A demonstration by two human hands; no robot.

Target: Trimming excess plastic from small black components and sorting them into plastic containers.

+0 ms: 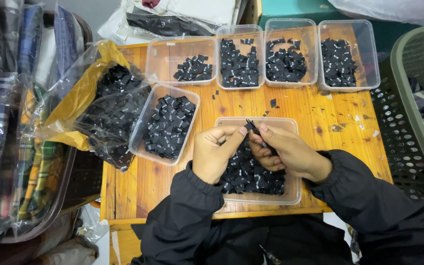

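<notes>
The labels [248,172] are black with small white marks, lying in clear tubs [349,86] on an orange-brown wooden bench [315,105]. The basket [408,98] is grey-green; the sleeves [369,196] black; the folded cloth [35,172] green-and-yellow plaid.

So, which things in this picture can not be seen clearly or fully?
All in the head view:
- Small black label pinched between left hand and right hand: its white marks are too small to tell.
- Near container: the hands and sleeves hide much of its pile.
- Green basket: cut off by the right edge.
- Plastic bag of labels: glare and folds hide how full it is.
</notes>
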